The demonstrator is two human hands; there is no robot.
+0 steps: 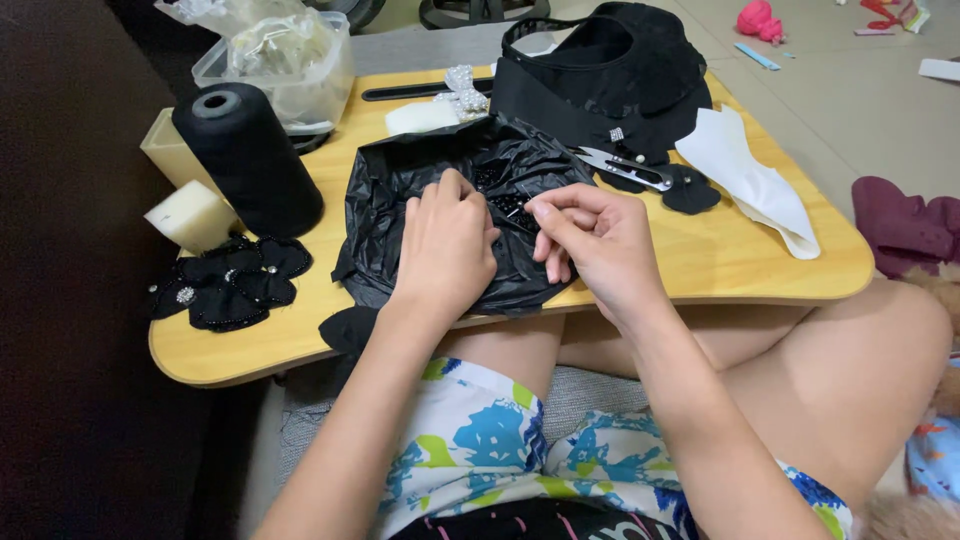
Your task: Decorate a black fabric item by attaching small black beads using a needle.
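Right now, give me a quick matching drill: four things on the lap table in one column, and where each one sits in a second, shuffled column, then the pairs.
Things:
1. black thread cone
2. scissors
3. white cloth
4. black fabric flowers

Places:
A. near left corner of the table
B. right side of the table
C. far left, beside the foam blocks
D. just past the black plastic bag, by the black garment

Pairs: 1-C, 2-D, 3-B, 4-A
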